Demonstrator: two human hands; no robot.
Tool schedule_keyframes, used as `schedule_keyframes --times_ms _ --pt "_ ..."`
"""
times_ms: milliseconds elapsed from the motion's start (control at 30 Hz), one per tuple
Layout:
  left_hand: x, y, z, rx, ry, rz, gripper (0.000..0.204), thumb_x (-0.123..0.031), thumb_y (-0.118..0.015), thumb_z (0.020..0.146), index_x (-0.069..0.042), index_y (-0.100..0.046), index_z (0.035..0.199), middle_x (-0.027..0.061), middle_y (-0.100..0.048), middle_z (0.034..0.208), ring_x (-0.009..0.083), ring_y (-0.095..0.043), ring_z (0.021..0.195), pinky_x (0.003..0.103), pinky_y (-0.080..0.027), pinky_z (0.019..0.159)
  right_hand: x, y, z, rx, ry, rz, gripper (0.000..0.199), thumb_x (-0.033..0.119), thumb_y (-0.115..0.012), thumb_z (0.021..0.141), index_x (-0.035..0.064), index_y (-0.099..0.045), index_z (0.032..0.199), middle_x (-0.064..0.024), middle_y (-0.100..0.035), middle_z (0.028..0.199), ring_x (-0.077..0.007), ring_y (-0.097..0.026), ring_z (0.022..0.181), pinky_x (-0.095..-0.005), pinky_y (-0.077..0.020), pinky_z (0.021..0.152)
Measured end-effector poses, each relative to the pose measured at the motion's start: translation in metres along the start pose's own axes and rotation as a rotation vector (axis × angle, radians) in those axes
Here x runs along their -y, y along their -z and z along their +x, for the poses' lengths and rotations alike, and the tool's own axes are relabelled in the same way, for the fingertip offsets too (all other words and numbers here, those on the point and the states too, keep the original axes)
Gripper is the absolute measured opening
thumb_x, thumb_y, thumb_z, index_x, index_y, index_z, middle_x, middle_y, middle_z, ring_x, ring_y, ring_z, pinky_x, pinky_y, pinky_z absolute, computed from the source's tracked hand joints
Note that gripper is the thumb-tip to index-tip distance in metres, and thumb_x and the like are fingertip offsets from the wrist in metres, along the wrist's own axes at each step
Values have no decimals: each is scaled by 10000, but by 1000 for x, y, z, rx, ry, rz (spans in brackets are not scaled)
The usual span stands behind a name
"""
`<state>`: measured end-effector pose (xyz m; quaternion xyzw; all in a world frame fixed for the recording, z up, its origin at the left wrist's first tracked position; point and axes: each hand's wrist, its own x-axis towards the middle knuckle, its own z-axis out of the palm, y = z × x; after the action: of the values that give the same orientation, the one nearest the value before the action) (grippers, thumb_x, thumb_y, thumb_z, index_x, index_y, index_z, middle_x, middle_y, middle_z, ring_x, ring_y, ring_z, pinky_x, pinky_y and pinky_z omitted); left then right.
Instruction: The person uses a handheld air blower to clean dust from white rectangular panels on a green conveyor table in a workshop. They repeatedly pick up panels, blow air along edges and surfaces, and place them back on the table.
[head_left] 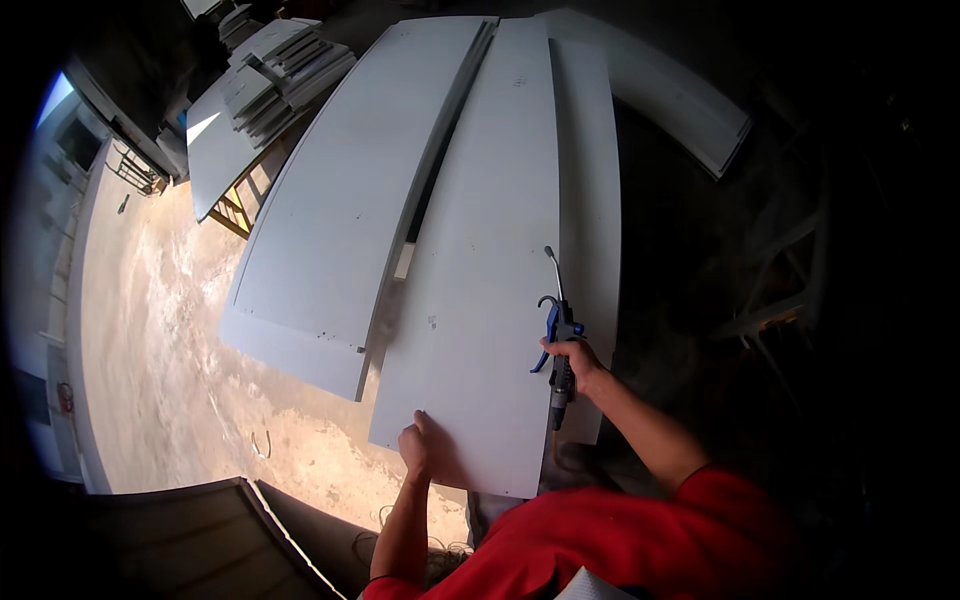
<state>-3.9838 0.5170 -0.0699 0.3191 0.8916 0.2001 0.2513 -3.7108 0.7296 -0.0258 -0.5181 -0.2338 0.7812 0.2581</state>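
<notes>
The long white panel (480,260) runs up the frame's centre. The left hand (418,447) presses flat on its near end; the right hand (572,362) clenches a blue air blow gun (556,335). Best keep the nozzle low, sweeping along the panel.

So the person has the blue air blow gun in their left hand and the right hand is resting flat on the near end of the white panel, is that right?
Not quite: the hands are swapped. The head view shows the blue air blow gun gripped in the right hand, its nozzle pointing away over the white panel, while the left hand rests on the panel's near end.
</notes>
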Motion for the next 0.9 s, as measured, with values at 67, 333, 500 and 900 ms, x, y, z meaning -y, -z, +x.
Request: schedule_keyframes --times_ms 67,333,500,900 --pt "-7 -23 -20 -33 7 50 663 -426 -306 986 78 -649 725 316 -619 778 496 -606 813 544 -479 761 -2 16 -8 -32 26 -23 289 155 -692 751 13 -652 999 -25 -623 929 -134 -556 855 -304 -436 757" --pt "15 -47 -97 -50 69 139 653 -445 -307 964 32 -674 711 275 -650 787 490 -619 810 542 -485 788 -90 86 -37 -41 43 18 282 109 -672 717 6 -661 979 -26 -632 901 -138 -560 803 -289 -447 730" --pt "75 -57 -135 -173 78 160 629 -410 -317 974 23 -671 688 251 -655 751 464 -633 763 512 -505 747 -154 118 -77 88 -124 123 281 98 -628 746 19 -628 1016 -63 -623 846 -184 -608 756 -354 -514 695" --pt "-102 -114 -201 16 -541 -247 564 -262 -743 756 29 -542 1196 184 -582 1100 373 -531 1063 447 -433 935 -47 143 -112 -14 186 -237 198 230 -679 773 65 -606 856 -32 -646 791 -143 -616 732 -288 -478 645"
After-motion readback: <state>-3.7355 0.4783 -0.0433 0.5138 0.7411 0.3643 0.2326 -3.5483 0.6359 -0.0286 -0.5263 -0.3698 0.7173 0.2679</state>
